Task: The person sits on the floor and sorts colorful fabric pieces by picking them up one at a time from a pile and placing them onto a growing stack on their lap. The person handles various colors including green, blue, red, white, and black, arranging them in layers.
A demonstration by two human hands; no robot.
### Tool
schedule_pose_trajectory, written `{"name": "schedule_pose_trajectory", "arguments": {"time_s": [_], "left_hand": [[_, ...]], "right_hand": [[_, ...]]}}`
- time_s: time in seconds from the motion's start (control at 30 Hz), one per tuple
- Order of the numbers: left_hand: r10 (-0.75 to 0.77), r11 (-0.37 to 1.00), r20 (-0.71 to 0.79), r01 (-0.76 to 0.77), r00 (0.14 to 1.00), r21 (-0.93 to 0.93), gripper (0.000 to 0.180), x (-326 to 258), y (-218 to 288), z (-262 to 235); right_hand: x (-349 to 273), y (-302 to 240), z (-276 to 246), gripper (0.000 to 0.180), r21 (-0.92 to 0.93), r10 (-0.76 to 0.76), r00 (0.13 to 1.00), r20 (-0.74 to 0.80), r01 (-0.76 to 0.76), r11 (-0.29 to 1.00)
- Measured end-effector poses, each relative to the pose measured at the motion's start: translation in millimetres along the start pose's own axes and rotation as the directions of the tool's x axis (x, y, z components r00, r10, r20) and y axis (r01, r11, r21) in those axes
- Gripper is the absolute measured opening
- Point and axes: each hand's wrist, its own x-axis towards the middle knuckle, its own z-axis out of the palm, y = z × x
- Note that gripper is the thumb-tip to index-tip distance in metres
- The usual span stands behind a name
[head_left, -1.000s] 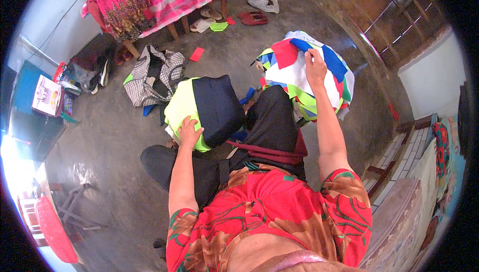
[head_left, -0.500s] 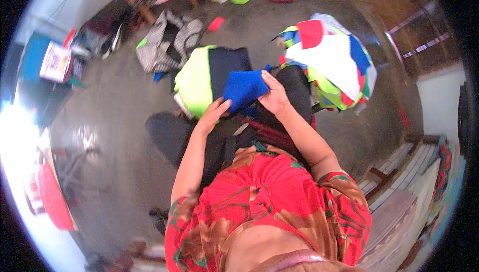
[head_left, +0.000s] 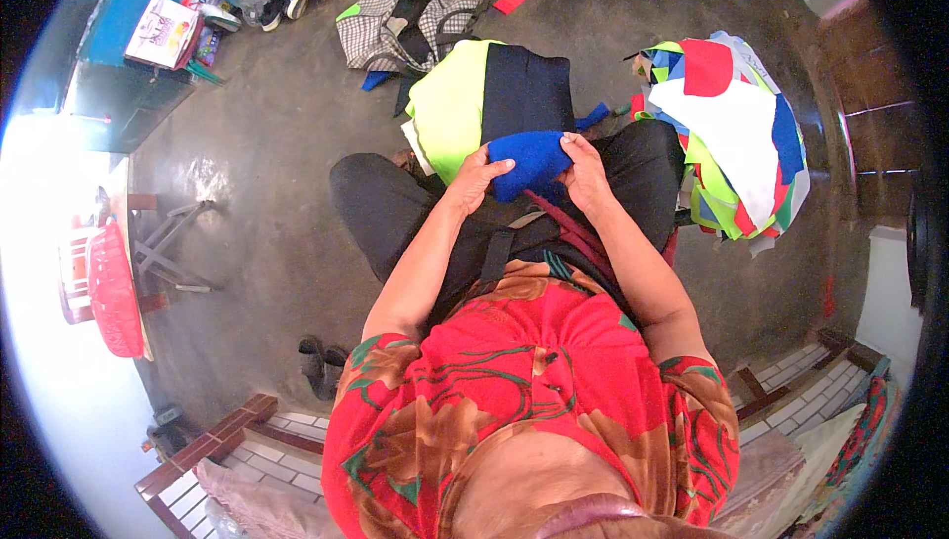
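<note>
A piece of blue cloth (head_left: 529, 160) is stretched between my two hands above my lap. My left hand (head_left: 474, 181) pinches its left end, thumb lying on top. At the right end, my right hand (head_left: 585, 173) grips it between thumb and fingers. Just beyond, partly covered by the blue piece, are a neon yellow cloth (head_left: 445, 104) and a dark navy cloth (head_left: 529, 94) lying side by side over a pile or bundle. What lies under them is hidden.
To the right stands a bulging heap of coloured cloth scraps (head_left: 732, 134). A checked bag or garment (head_left: 390, 25) lies on the floor ahead, near a small red scrap (head_left: 510, 0). Left are a teal cabinet (head_left: 124, 94) and a red plastic chair (head_left: 116, 292). Behind me is a tiled bench (head_left: 287, 430).
The whole view has shifted, with the scene now lower left to right. My hands have levelled the blue cloth, which was tilted, and it lies closer against the navy cloth.
</note>
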Motion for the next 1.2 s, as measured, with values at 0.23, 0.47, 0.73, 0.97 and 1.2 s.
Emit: {"name": "schedule_pose_trajectory", "arguments": {"time_s": [0.23, 0.47, 0.73, 0.97, 1.2], "left_hand": [[0.137, 0.988, -0.092, -0.143, 0.986, -0.054, 0.059, 12.2, 30.6, -4.0], [0.391, 0.89, -0.166, -0.418, 0.905, -0.183, 0.052, 30.8, 107.1, 7.7], [0.181, 0.983, -0.409, -0.174, 0.894, 0.053, 0.054, 39.6, 39.8, -32.2], [0.136, 0.975, -0.539, -0.015, 0.831, 0.223, 0.058, 28.0, -1.4, -40.6], [0.69, 0.286, -0.198, -0.01, 0.696, 0.958, 0.035, 21.4, -5.5, -22.1]], "right_hand": [[-3.3, -6.9, 6.1, 0.025, -0.028, 0.01, 0.993, -0.114, -0.013, 1.0], [-4.0, -10.7, 5.4, 0.028, -0.058, -0.018, 0.999, -0.04, 0.015, 0.998], [-4.9, -9.6, 7.3, 0.025, -0.079, 0.001, 1.0, -0.027, -0.003, 0.997], [-3.4, -7.2, 5.8, 0.023, -0.11, 0.0, 1.0, -0.027, -0.003, 0.994], [2.1, -1.1, 1.7, 0.02, -0.116, 0.027, 0.999, 0.025, -0.024, 0.993]]}}
